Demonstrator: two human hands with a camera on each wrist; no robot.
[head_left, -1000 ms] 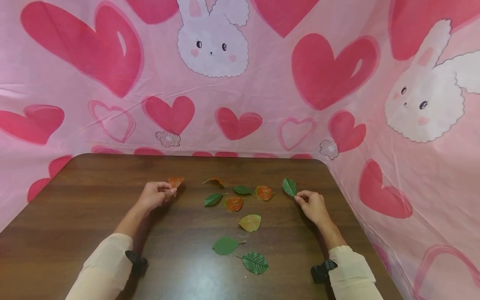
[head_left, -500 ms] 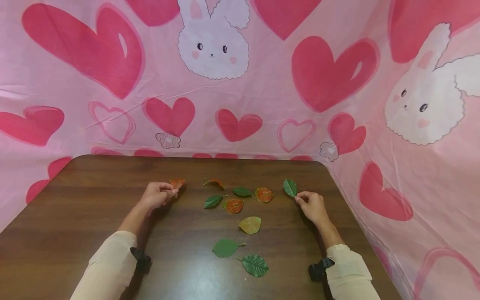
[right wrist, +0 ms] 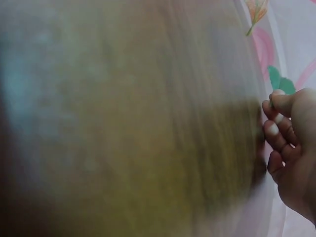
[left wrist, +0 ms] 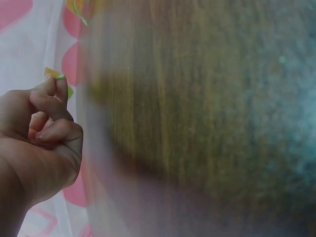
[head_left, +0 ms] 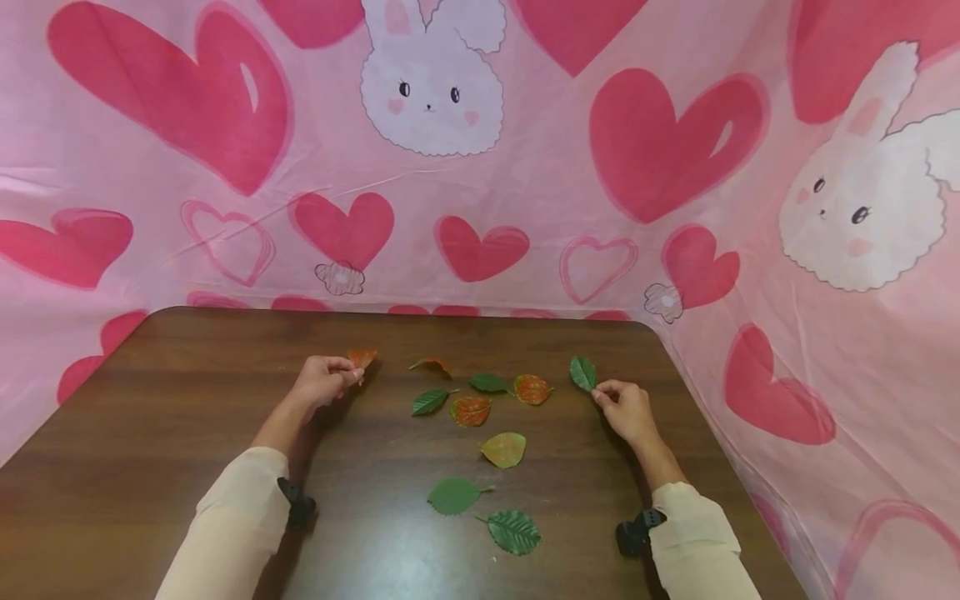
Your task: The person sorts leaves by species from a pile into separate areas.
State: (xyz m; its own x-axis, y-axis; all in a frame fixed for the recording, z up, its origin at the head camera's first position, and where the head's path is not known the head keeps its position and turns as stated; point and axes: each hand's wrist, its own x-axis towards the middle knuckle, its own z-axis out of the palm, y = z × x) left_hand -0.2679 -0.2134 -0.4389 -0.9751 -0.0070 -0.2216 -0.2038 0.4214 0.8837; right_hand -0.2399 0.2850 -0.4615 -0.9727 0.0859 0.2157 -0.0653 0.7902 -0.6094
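My left hand [head_left: 327,381] pinches an orange leaf [head_left: 363,357] between thumb and fingers at the table's far left. In the left wrist view only bits of that leaf [left wrist: 51,72] show past the fingertips. On the far right, my right hand [head_left: 626,408] pinches a green leaf [head_left: 582,372] near its lower end, the blade pointing up and away. The right wrist view shows this green leaf [right wrist: 280,80] above the thumb. Between the hands lie a curled orange leaf [head_left: 432,364], a dark green leaf [head_left: 488,382] and two orange-red leaves, one [head_left: 532,389] right of the other [head_left: 471,410].
A small green leaf [head_left: 430,402] lies left of the orange-red pair. Closer to me are a yellowish leaf [head_left: 505,450], a smooth green leaf [head_left: 454,496] and a ribbed green leaf [head_left: 514,532]. The brown wooden table [head_left: 187,433] meets a pink heart-patterned cloth [head_left: 420,192].
My left hand has moved slightly right with the orange leaf, toward the curled leaf. The right hand keeps its hold on the green leaf and has hardly moved.
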